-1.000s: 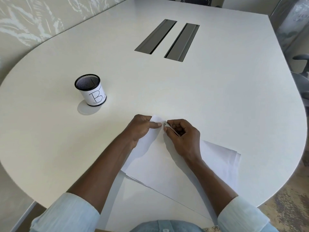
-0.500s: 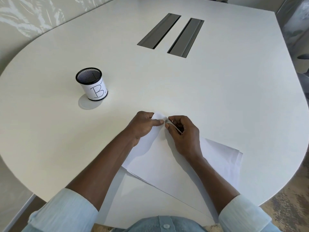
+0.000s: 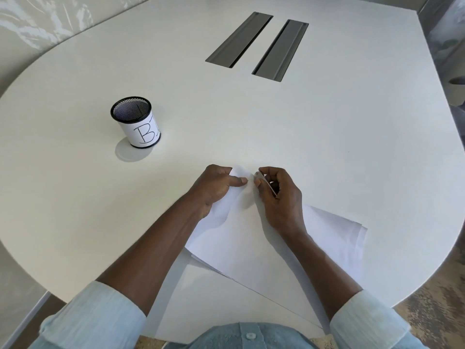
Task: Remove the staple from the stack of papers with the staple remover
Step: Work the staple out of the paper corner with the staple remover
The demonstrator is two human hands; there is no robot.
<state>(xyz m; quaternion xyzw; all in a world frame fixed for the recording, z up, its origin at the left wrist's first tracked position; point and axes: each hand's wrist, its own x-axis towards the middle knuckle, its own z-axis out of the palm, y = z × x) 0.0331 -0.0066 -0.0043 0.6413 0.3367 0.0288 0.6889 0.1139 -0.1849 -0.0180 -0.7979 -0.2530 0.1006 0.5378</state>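
A stack of white papers (image 3: 251, 238) lies diagonally on the white table (image 3: 327, 137), its far corner lifted between my hands. My left hand (image 3: 216, 187) pinches that corner, thumb on top. My right hand (image 3: 279, 197) grips a thin silver staple remover (image 3: 263, 181), whose tip sits at the paper corner just right of my left thumb. The staple itself is too small to make out.
A black mesh pen cup (image 3: 136, 124) with a white label marked "B" stands to the far left. Two grey cable slots (image 3: 259, 46) are set into the table's far middle. The table's rounded edge runs close on the right and near side.
The view has tilted slightly, so everything sits lower in the frame. My hands keep the same grip at the paper corner; the remover's tip stays at the corner.
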